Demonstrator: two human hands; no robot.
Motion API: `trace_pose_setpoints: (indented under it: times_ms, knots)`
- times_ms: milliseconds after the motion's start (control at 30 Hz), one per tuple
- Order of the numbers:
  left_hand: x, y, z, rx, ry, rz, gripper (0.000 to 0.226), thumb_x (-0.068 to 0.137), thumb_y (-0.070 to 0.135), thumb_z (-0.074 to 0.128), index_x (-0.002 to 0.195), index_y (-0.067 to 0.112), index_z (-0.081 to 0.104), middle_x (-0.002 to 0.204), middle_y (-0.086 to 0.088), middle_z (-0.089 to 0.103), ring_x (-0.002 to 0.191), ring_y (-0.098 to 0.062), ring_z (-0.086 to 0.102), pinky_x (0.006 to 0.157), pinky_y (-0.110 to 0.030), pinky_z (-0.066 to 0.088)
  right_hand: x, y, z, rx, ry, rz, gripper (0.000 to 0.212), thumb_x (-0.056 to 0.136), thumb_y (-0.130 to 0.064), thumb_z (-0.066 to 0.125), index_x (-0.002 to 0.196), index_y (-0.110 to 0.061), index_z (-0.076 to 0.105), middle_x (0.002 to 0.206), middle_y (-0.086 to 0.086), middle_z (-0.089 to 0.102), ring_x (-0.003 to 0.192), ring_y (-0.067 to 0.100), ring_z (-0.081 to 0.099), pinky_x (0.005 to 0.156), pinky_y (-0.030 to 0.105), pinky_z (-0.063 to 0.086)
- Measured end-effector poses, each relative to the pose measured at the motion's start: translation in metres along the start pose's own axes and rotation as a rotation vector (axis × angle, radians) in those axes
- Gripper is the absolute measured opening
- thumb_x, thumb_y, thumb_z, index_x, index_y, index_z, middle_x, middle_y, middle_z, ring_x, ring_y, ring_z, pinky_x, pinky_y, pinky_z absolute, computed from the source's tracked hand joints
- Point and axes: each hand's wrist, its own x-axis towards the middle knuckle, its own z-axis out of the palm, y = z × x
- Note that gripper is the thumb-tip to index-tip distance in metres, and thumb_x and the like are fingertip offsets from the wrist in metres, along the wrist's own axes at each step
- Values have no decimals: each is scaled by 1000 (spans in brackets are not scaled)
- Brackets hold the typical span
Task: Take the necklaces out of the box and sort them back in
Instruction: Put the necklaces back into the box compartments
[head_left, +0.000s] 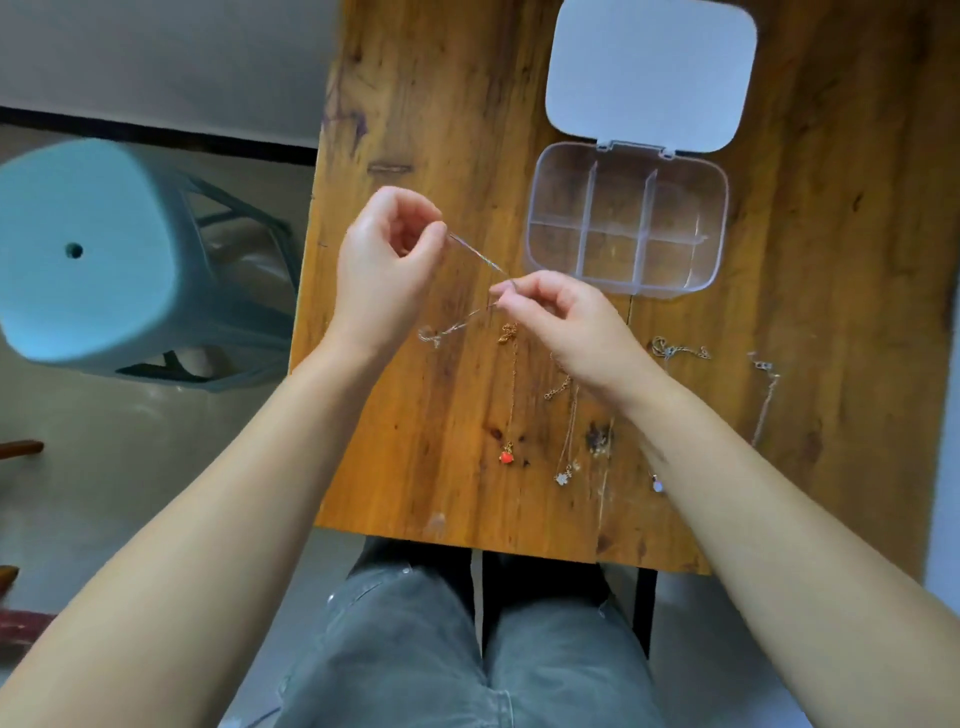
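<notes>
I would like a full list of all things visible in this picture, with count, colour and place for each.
Table: one, brown wood, centre.
Box: one, clear plastic with six compartments, all look empty, far right part of the table.
Lid: one, white, open, hinged behind the box.
Held necklace: one, silver, stretched between both hands.
Necklaces on the table: about five, gold and silver, in a row along the near edge; one has a red pendant.
Stool: one, light blue, on the floor at left.
Trousers: grey, bottom.
Left hand: pinching the chain.
Right hand: pinching the chain.
</notes>
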Motion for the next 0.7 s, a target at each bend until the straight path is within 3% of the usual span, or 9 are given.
trace_pose_setpoints:
  times_ms: [133, 267, 400, 533, 600, 700]
  knots:
    - [27, 4, 8, 70, 24, 42, 13, 91, 14, 55, 102, 14, 63, 91, -1, 64, 82, -14, 64, 78, -28, 57, 4, -28, -42, 594, 171, -8, 20, 98, -11, 46, 85, -16, 61, 109, 0, 67, 117, 17, 58, 107, 37, 40]
    - [44, 7, 42, 129, -29, 75, 12, 88, 12, 56, 90, 14, 68, 81, 5, 65, 77, -10, 61, 76, -22, 52, 29, -43, -75, 848, 283, -17, 17, 99, -14, 43, 88, -11, 56, 107, 10, 69, 111, 24, 65, 104, 42, 43]
    - [66, 11, 80, 187, -84, 94, 14, 85, 13, 56, 88, 12, 69, 84, 5, 66, 82, -11, 61, 73, -16, 46, 71, -41, -78, 688, 362, 95, 17, 98, -8, 44, 86, -9, 56, 96, 13, 68, 98, 26, 69, 100, 43, 47]
    - [83, 12, 103, 433, -150, 243, 20, 89, 17, 48, 96, 12, 67, 96, -3, 71, 97, -24, 55, 82, -38, 47, 103, -27, -72, 528, 339, 236, 18, 97, -7, 45, 83, -10, 55, 88, 9, 66, 86, 20, 68, 91, 35, 54]
    - [87, 10, 106, 604, -184, 371, 22, 91, 16, 44, 95, 11, 66, 96, -4, 70, 100, -28, 49, 81, -40, 41, 108, -22, -70, 419, 350, 271, 18, 95, -5, 48, 81, -11, 58, 86, 8, 66, 84, 18, 68, 81, 31, 58]
    - [90, 7, 105, 792, -266, 502, 23, 93, 18, 43, 99, 9, 64, 102, -9, 64, 106, -33, 45, 81, -43, 34, 107, -15, -68, 108, 353, 274, 18, 95, -9, 49, 86, -13, 64, 93, 7, 67, 92, 19, 68, 82, 32, 59]
